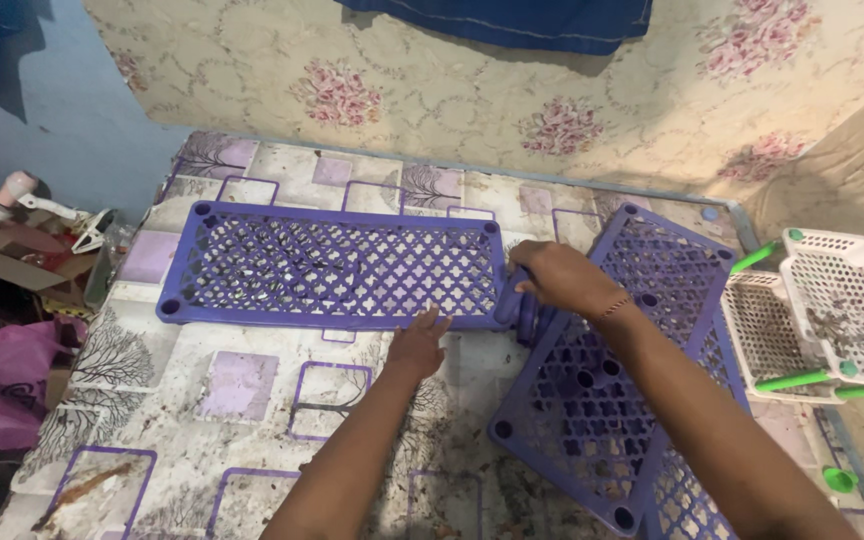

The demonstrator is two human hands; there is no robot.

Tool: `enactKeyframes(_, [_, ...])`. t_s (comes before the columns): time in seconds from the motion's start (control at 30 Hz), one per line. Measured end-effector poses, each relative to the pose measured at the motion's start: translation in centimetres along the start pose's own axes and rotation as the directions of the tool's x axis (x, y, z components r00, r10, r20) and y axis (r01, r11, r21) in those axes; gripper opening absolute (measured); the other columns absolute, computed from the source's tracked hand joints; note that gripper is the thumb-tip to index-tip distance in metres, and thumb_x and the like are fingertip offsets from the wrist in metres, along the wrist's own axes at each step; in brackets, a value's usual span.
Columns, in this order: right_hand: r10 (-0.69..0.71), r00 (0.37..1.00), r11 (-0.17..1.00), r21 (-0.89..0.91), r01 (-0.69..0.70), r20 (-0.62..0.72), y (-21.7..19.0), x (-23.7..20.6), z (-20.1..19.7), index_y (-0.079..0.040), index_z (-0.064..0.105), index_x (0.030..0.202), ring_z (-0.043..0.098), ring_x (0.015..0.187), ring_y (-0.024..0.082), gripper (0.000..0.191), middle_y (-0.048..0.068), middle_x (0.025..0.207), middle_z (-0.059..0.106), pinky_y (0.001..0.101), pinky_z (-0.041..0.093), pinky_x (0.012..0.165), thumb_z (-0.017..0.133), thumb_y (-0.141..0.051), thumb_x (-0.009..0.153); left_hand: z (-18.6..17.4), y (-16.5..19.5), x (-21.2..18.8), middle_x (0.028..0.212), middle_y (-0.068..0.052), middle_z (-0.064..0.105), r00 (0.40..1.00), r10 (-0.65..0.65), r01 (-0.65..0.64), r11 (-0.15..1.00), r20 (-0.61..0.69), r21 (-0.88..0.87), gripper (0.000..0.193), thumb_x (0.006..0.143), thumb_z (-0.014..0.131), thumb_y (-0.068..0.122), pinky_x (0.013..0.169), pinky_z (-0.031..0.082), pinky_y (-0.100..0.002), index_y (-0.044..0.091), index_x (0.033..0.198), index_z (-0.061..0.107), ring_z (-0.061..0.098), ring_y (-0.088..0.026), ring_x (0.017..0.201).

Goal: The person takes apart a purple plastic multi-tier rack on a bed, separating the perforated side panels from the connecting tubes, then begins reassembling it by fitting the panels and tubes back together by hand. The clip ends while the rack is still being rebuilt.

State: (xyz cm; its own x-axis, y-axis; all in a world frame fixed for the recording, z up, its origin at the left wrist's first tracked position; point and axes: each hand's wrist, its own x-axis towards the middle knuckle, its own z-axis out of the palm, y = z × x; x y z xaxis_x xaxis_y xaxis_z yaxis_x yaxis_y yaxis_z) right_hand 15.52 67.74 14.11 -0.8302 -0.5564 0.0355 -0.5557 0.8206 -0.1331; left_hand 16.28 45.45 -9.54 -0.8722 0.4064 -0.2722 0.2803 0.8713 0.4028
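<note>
Right hand (559, 277) closes around short purple plastic tubes (525, 312); left hand (418, 343), fingers spread flat, presses the purple plastic lattice shelf panel (337, 265) near the bed's (252, 385) far edge.

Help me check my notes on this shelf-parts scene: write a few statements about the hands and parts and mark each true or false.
1. The right hand grips purple tubes. True.
2. The left hand holds a green tube. False: it rests at the edge of the flat purple lattice panel.
3. More purple panels lie stacked at right. True.
4. The white baskets sit on the left. False: they are at far right.
</note>
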Motion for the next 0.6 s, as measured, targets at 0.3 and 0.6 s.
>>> enactKeyframes(0.3, [-0.002,0.961,0.908,-0.403,0.118,0.277,2.7,2.1,4.2,-0.003,0.075,0.090,0.074,0.090,0.037,0.029,0.018,0.095,0.072,0.0489,0.059,0.077,0.077,-0.031,0.085,-0.5,0.4,-0.3,0.173,0.003,0.009,1.000,-0.010,0.010,1.000,-0.007,-0.007,0.073,0.099,0.060,0.034,0.125,0.021,-0.055,0.034,0.162,0.024,0.015,-0.022,0.158])
enactKeyframes(0.6, [-0.019,0.963,0.866,-0.477,0.151,0.270,0.8,4.8,5.0,-0.006,0.077,0.087,0.074,0.092,0.035,0.029,0.016,0.095,0.073,0.0456,0.060,0.074,0.082,-0.031,0.073,-1.3,0.7,-1.2,0.173,0.000,0.011,0.999,0.007,-0.005,0.999,-0.053,0.051,0.077,0.094,0.066,0.034,0.123,0.026,-0.054,0.031,0.161,0.027,0.019,-0.025,0.157])
